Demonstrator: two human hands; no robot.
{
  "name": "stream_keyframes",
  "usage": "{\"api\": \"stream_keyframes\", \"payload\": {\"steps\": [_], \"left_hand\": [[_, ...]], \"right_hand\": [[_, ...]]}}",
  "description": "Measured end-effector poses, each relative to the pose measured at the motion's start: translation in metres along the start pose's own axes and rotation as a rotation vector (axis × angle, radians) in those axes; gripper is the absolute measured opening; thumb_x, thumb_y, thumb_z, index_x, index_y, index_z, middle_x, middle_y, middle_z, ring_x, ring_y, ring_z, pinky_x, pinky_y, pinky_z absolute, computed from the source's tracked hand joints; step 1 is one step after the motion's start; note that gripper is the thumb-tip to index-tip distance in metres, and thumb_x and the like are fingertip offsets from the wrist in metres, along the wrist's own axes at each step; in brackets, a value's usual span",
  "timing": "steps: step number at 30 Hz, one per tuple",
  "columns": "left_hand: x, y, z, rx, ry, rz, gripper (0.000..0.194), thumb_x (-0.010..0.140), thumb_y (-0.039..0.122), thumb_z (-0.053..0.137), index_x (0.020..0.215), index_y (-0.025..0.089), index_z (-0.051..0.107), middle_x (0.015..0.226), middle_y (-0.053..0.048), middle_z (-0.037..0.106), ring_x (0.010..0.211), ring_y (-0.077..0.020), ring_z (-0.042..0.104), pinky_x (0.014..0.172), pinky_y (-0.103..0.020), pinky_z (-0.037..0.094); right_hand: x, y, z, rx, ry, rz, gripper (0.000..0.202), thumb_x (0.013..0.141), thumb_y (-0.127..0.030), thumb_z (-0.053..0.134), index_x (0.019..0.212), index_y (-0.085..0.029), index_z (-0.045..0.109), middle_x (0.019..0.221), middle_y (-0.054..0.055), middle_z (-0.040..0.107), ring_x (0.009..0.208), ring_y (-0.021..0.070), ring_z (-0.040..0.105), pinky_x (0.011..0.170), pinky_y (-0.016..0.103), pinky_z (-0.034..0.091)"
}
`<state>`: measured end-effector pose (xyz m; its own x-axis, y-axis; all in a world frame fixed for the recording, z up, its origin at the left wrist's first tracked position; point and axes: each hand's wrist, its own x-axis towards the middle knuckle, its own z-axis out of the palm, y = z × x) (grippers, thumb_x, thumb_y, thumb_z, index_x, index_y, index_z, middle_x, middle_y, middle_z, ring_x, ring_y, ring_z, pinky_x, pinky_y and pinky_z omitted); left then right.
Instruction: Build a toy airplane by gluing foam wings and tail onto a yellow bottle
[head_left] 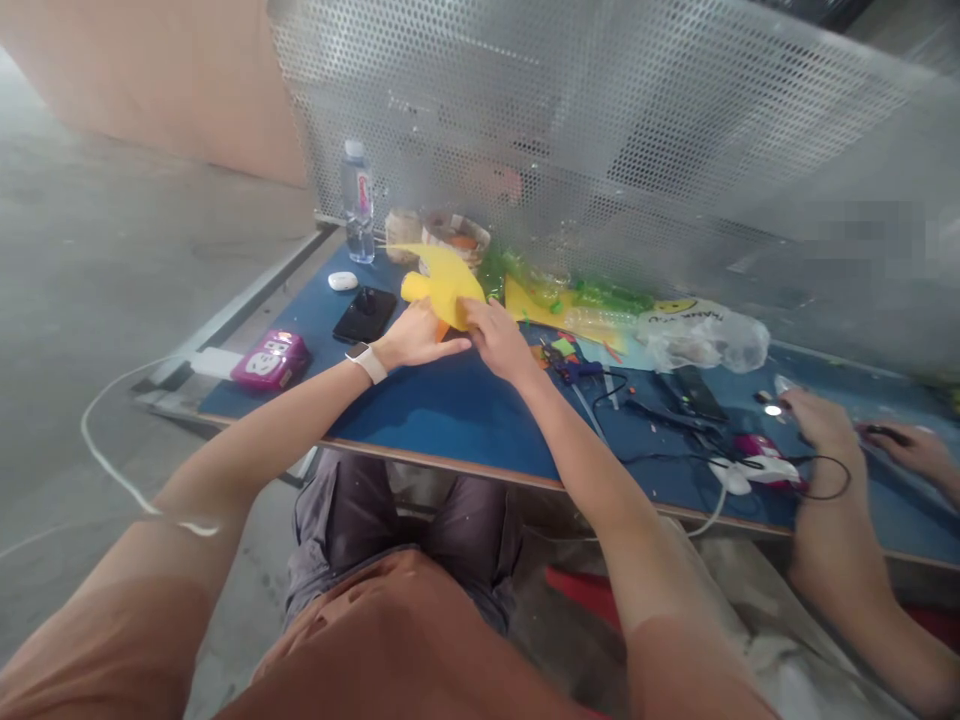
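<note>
My left hand (417, 335), with a white watch band on the wrist, is closed on the left lower part of a yellow curved cut-out sheet (448, 285). Its fingers are partly hidden by the sheet and its thumb points right. My right hand (496, 338) pinches the sheet's right lower edge. A long pointed tip of the sheet reaches to the upper left, and a small orange piece (442, 329) shows below it, between my hands. The sheet is held above the blue table (450, 420), close to a black phone (364, 315).
Left stand a water bottle (358, 205), a white earbud case (343, 281) and a purple power strip (271, 360). Behind are a tape roll (457, 235), green plastic bottles (611, 297) and a plastic bag (705, 338). A co-worker's hands (821, 420) work at right, beyond tangled cables (675, 415).
</note>
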<state>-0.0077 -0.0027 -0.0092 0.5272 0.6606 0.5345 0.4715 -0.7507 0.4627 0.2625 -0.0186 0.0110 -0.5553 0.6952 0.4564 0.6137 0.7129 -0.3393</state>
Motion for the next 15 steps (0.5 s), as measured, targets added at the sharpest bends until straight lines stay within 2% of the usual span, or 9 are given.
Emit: {"api": "stream_keyframes", "payload": {"steps": [3,6,8,10,12,15], "left_hand": [[-0.001,0.0,0.013,-0.018,0.069,-0.054,0.078,0.121,0.086,0.059,0.164,0.025,0.082,0.175,-0.022,0.083,0.176,-0.0495,0.073,0.156,-0.071,0.053],[0.001,-0.011,0.02,-0.061,0.137,-0.122,0.064,0.123,0.067,0.051,0.16,0.025,0.084,0.159,-0.023,0.09,0.161,-0.0452,0.083,0.155,-0.074,0.053],[0.002,-0.019,0.021,-0.091,0.178,-0.147,0.061,0.123,0.061,0.047,0.155,0.027,0.085,0.151,-0.022,0.092,0.157,-0.0433,0.085,0.157,-0.075,0.05],[0.005,-0.027,0.02,-0.119,0.213,-0.188,0.06,0.121,0.063,0.047,0.152,0.029,0.087,0.143,-0.02,0.094,0.157,-0.042,0.085,0.159,-0.075,0.048],[0.007,-0.03,0.018,-0.154,0.234,-0.223,0.061,0.121,0.067,0.047,0.154,0.032,0.086,0.134,-0.018,0.095,0.159,-0.0403,0.083,0.157,-0.074,0.049],[0.008,-0.029,0.016,-0.206,0.243,-0.243,0.065,0.121,0.072,0.046,0.159,0.033,0.083,0.134,-0.017,0.096,0.163,-0.0385,0.081,0.151,-0.07,0.058]], "right_hand": [[-0.002,-0.001,0.013,0.032,-0.042,-0.013,0.034,0.129,-0.041,0.062,0.155,-0.033,0.083,0.2,0.012,0.066,0.189,0.0376,0.061,0.162,0.073,0.039],[-0.002,-0.008,0.017,0.035,-0.037,0.03,0.059,0.126,-0.05,0.072,0.182,-0.033,0.07,0.205,0.014,0.059,0.194,0.0407,0.053,0.164,0.072,0.037],[-0.003,-0.006,0.014,0.01,0.005,0.082,0.069,0.127,-0.056,0.07,0.191,-0.031,0.062,0.203,0.016,0.061,0.192,0.0429,0.055,0.164,0.071,0.037],[-0.005,0.003,0.008,-0.041,0.065,0.153,0.064,0.131,-0.058,0.063,0.187,-0.029,0.066,0.197,0.018,0.068,0.188,0.0444,0.059,0.162,0.072,0.04],[-0.006,0.019,0.0,-0.118,0.114,0.248,0.055,0.133,-0.057,0.056,0.175,-0.028,0.075,0.189,0.019,0.074,0.187,0.0462,0.059,0.16,0.078,0.039],[-0.008,0.052,-0.011,-0.236,0.208,0.404,0.05,0.136,-0.051,0.05,0.16,-0.023,0.084,0.183,0.023,0.077,0.193,0.0512,0.047,0.16,0.091,0.023]]}}
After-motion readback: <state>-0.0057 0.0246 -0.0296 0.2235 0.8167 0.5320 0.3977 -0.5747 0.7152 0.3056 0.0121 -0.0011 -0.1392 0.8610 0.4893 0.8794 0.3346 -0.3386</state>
